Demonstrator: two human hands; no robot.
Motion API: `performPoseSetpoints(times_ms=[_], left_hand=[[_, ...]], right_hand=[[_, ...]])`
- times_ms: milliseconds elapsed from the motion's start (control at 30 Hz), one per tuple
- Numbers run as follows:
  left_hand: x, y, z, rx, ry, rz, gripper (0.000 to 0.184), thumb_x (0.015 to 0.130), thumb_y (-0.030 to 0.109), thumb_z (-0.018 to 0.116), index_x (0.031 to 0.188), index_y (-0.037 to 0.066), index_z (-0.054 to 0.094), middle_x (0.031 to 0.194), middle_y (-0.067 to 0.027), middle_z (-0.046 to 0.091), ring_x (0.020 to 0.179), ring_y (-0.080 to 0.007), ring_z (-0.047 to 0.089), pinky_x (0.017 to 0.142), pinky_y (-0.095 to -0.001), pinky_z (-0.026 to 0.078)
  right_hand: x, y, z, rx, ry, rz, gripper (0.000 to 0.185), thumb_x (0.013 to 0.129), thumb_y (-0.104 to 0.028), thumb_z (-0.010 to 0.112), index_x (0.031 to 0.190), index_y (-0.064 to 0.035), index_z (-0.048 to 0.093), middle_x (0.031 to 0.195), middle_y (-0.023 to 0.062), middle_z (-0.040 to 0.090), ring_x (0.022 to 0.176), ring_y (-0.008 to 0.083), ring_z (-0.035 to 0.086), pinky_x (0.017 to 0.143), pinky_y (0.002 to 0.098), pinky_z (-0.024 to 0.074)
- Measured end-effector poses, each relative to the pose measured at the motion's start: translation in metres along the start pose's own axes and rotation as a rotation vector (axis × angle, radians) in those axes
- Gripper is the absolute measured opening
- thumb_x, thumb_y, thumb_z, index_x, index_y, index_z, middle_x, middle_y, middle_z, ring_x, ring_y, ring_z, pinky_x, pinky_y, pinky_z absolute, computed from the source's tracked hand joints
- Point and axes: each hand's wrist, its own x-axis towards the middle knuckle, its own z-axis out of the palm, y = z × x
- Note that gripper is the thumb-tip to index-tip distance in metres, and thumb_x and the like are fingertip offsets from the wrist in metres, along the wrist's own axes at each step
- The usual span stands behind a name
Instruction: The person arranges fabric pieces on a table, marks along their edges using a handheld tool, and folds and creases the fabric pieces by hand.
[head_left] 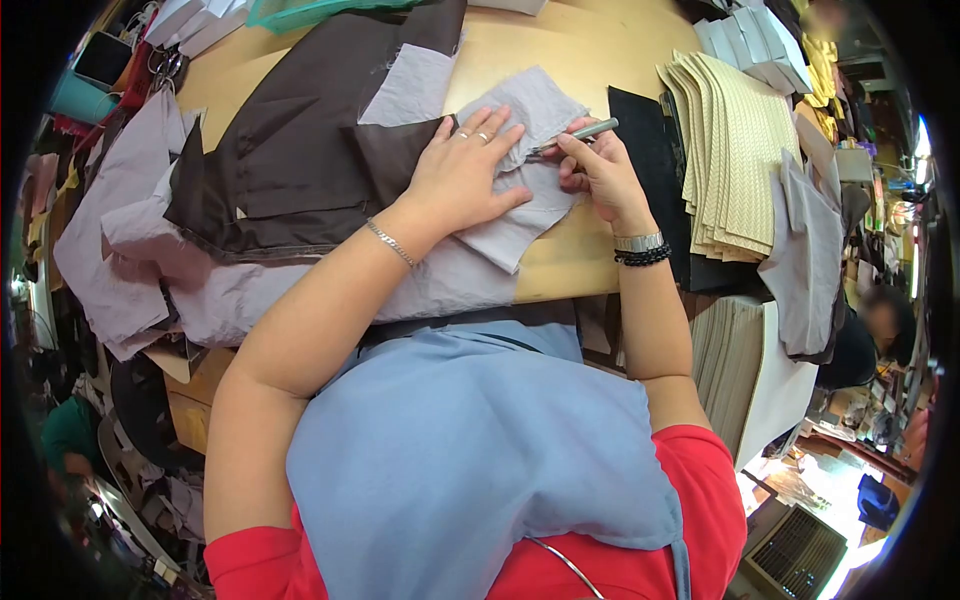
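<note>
My left hand [462, 165] lies flat with its fingers spread, pressing on light grey fabric [535, 100] and the edge of a dark brown garment piece [290, 150]. In my right hand [605, 175] is a slim silver pen [597, 129], pinched between thumb and fingers. Its tip points left toward a fold in the grey fabric, close to my left fingertips; whether it touches the cloth is hard to tell. Another grey fabric layer [490, 235] spreads under my left hand and wrist.
Right of my hands lie a black sheet [640, 160] and a stack of cream textured sheets [730, 150]. Grey cloth [805, 250] hangs off the right side. Scissors [170, 68] and a teal cup [82, 97] are at the upper left. Other people are in the background.
</note>
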Motion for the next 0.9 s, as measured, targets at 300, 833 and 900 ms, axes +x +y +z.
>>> performPoseSetpoints(times_ms=[300,833,900], left_hand=[[-0.001,0.0,0.001,0.015,0.01,0.002,0.078,0.083,0.055,0.067,0.146,0.015,0.046,0.156,-0.0109,0.038,0.144,-0.0295,0.033,0.118,-0.0539,0.025],[-0.001,0.0,0.004,0.052,0.002,0.008,0.078,0.083,0.057,0.065,0.148,0.017,0.044,0.157,-0.0107,0.036,0.145,-0.0306,0.032,0.118,-0.0543,0.023],[-0.001,-0.001,0.003,0.049,0.006,0.013,0.079,0.083,0.057,0.065,0.148,0.017,0.044,0.157,-0.011,0.036,0.145,-0.0309,0.032,0.118,-0.0547,0.024]], right_hand=[[-0.005,0.017,-0.005,0.083,-0.01,-0.126,0.015,0.098,-0.013,0.061,0.109,-0.0116,0.05,0.096,0.0079,0.068,0.071,0.0085,0.063,0.064,0.0252,0.0583],[-0.016,0.011,0.002,0.06,0.09,-0.162,0.018,0.097,-0.014,0.064,0.11,-0.0136,0.05,0.099,0.0054,0.068,0.079,0.0098,0.065,0.066,0.0265,0.0601],[-0.016,0.009,0.004,0.026,0.092,-0.162,0.019,0.097,-0.014,0.064,0.11,-0.0134,0.05,0.098,0.0053,0.068,0.078,0.0097,0.065,0.066,0.0258,0.0598]])
